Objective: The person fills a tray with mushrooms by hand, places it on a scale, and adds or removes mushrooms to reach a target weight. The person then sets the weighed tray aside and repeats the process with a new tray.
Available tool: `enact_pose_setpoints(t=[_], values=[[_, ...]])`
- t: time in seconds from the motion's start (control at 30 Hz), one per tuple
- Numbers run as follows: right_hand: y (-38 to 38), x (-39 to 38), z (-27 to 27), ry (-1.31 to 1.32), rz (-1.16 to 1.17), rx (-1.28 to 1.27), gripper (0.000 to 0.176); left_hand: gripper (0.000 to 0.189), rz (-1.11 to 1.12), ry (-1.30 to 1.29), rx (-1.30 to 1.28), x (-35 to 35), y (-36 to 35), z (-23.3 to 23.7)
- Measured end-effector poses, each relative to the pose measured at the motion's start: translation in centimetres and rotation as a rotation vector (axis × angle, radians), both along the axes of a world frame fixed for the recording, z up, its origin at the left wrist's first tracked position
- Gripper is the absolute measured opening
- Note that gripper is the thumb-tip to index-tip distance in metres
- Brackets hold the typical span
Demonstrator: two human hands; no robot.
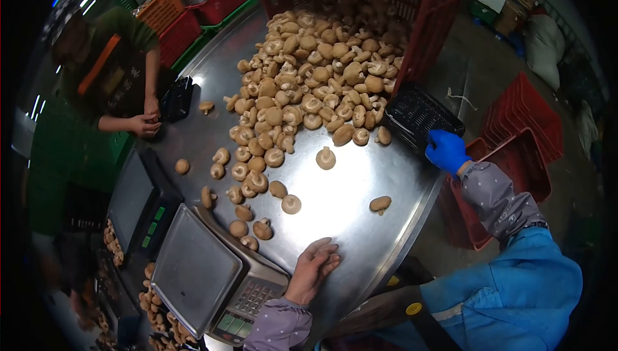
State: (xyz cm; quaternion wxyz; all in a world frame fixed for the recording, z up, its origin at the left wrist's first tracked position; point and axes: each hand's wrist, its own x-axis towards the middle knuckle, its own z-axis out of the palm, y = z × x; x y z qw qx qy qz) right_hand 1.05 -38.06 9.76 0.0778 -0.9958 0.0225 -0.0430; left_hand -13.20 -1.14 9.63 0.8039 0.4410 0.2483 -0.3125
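My left hand (313, 266), bare, hangs over the steel table (360, 241) beside the scale's keypad, its fingers loosely bent and apart with nothing in them. A blue glove covers my right hand (446, 151), which is closed at the near rim of a black plastic tray (418, 111); the fingertips are hidden. That tray has a slotted bottom and sits at the table's right edge. Between my hands lies a lone mushroom (380, 205). Further in, a big heap of brown mushrooms (302, 74) spills from a tipped red crate (432, 22).
Near my left hand stands a scale (196, 267), with a second scale (141, 203) beyond it. Across the table a co-worker (109, 74) has both hands by another black tray (176, 98). Red crates (521, 125) are stacked on the floor at right.
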Motion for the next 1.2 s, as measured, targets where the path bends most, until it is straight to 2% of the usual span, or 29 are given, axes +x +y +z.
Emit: enact_pose_setpoints(t=[0.07,0.1,0.13,0.2,0.27,0.3,0.33,0.4,0.43,0.5,0.53,0.57,0.6,0.63,0.67,0.73,0.83,0.87,0.9,0.93,0.97,1.0,1.03,1.07,1.1,1.13,1.17,1.2], values=[[0.2,-0.4,1.1,-0.281,0.102,0.077,0.012,0.034,-0.017,-0.006,0.035,0.3,-0.3,0.6],[0.6,-0.6,2.2,-0.296,0.138,0.076,0.013,0.034,-0.012,-0.002,0.034,0.5,-0.6,1.1],[1.4,-1.1,3.5,-0.288,0.149,0.078,0.013,0.04,-0.002,-0.023,-0.021,0.7,-1.0,1.8],[3.9,-3.1,6.1,-0.236,0.425,0.112,0.014,0.047,0.033,-0.033,-0.073,0.6,-1.8,3.2],[6.4,-5.7,7.2,-0.099,0.723,0.214,0.015,0.06,0.012,-0.122,-0.286,0.1,-2.3,4.2],[7.1,-7.2,6.9,0.059,0.81,0.323,0.015,0.067,-0.022,-0.166,-0.324,-0.4,-2.3,4.0],[7.5,-8.4,6.4,0.221,0.896,0.428,0.015,0.058,0.005,-0.131,-0.379,-1.0,-2.5,4.1],[7.8,-9.5,5.2,0.424,1.126,0.307,0.014,0.049,0.023,0.101,-0.392,-2.0,-2.9,3.8],[8.2,-9.6,4.7,0.427,1.153,0.312,0.014,0.036,0.061,0.213,-0.357,-2.6,-3.4,3.1],[9.1,-9.2,3.4,0.717,1.216,0.144,0.017,0.035,0.152,0.31,-0.312,-4.7,-3.5,0.4],[10.1,-8.4,3.0,0.711,1.232,0.145,0.017,0.035,0.214,0.406,-0.274,-5.5,-3.2,-1.0],[11.4,-7.5,2.8,0.676,1.295,0.162,0.016,0.035,0.223,0.398,-0.269,-6.0,-2.5,-2.3],[12.4,-6.5,2.2,0.637,1.355,0.178,0.015,0.031,0.335,0.464,-0.245,-6.2,-1.6,-3.6],[13.2,-5.6,0.4,0.563,1.379,0.375,0.014,0.028,0.445,0.528,-0.221,-5.6,-0.8,-4.0],[14.6,-4.7,-1.8,0.399,1.39,0.535,0.008,0.028,0.449,0.516,-0.217,-4.6,0.2,-4.3],[17.6,-1.8,-2.0,0.315,1.387,0.309,0.007,0.026,0.604,0.384,-0.132,-1.2,2.1,-4.0],[20.2,3.9,-2.2,0.276,1.359,0.329,0.007,0.024,0.65,0.184,-0.053,4.7,3.7,-4.5],[20.9,6.0,-1.5,0.369,1.298,0.247,0.013,0.022,0.675,0.093,0.022,7.2,3.4,-3.9],[21.7,8.5,-0.9,0.342,1.288,0.238,0.019,0.022,0.706,0.065,-0.002,9.4,3.4,-4.3],[22.9,10.9,2.1,0.433,1.204,0.191,0.026,0.022,0.737,0.04,-0.026,11.4,3.5,-5.3],[24.2,13.7,2.4,0.521,1.055,0.252,0.031,0.019,0.745,0.04,-0.091,13.3,3.8,-7.0],[25.1,16.2,2.3,0.283,1.049,0.451,0.036,0.017,0.764,0.032,-0.112,15.2,3.4,-5.7],[26.7,19.3,2.8,0.442,0.889,0.554,0.034,0.016,0.762,0.019,-0.133,16.6,3.1,-5.4],[27.9,22.5,2.3,0.253,0.945,0.51,0.044,0.016,0.761,0.006,-0.152,17.8,2.9,-5.3],[29.3,25.7,1.8,0.252,0.993,0.603,0.045,0.019,0.758,-0.007,-0.141,18.7,2.7,-5.6],[30.8,28.6,0.8,0.057,1.073,0.54,0.044,0.019,0.762,-0.01,-0.138,19.2,2.7,-5.7],[32.3,31.0,0.5,0.069,1.056,0.403,0.049,0.021,0.746,-0.026,-0.119,19.6,2.7,-5.6],[33.8,33.5,-0.3,0.067,1.059,0.411,0.049,0.024,0.731,-0.038,-0.099,19.9,2.8,-5.4]])
